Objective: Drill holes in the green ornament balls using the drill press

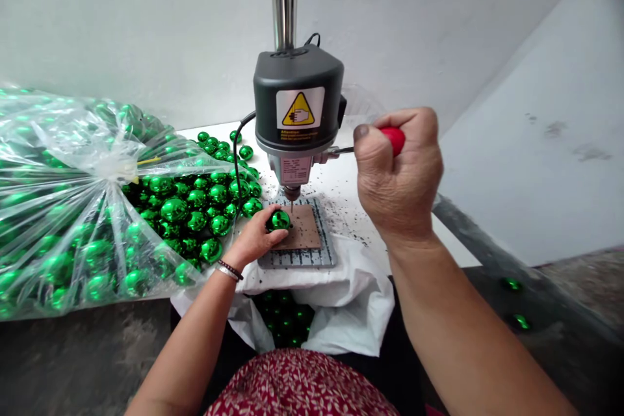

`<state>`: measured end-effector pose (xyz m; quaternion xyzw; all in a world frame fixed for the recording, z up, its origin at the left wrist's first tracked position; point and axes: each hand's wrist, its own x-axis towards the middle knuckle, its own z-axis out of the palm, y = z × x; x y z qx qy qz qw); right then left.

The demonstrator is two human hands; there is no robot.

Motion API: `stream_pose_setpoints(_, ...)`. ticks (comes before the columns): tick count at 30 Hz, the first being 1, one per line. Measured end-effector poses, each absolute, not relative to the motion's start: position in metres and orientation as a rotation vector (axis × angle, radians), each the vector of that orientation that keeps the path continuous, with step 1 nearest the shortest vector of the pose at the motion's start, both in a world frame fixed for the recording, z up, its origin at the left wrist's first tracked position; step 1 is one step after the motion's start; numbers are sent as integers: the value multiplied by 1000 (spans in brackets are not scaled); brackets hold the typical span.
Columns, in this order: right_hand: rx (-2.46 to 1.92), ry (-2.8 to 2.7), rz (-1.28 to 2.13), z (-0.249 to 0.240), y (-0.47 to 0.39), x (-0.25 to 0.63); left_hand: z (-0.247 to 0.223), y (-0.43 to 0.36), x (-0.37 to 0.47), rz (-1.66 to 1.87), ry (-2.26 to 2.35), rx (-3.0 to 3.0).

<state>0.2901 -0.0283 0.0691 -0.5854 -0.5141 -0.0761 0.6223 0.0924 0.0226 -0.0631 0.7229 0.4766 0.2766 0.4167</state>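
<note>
Head: green ball [281, 219] between left fingers [277, 236]

- A dark red garment [302, 385] is filling the bottom centre, pale leafy sprigs covering it!
- Left of centre, a dark beaded bracelet [230, 267] is circling the left wrist [234, 257], a silvery bangle [226, 272] gleaming beside it!
- Lower left, lower right: both forearms [455, 325] are showing bare.

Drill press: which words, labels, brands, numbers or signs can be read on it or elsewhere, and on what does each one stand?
"Attention": on the warning label of the drill press head; lines below it too small.
Yellow triangle sign with a hand: same label.
Lower pale label: print too small to read.
</note>
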Motion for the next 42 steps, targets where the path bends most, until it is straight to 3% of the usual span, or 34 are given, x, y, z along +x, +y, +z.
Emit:
stream_pose_setpoints(10, -1328, -1176, -185, 70, -29, 288, -61, 25, 100, 693, 1152, 1224)
stream_pose_setpoints(34, -1253, -1240, -167, 69, -29, 291, -52, 38, 113, 514, 1255, 2019)
stream_pose_setpoints(42, -1278, -1232, -173, 66, -33, 291, -66, 43, 115, 540, 1150, 1790)
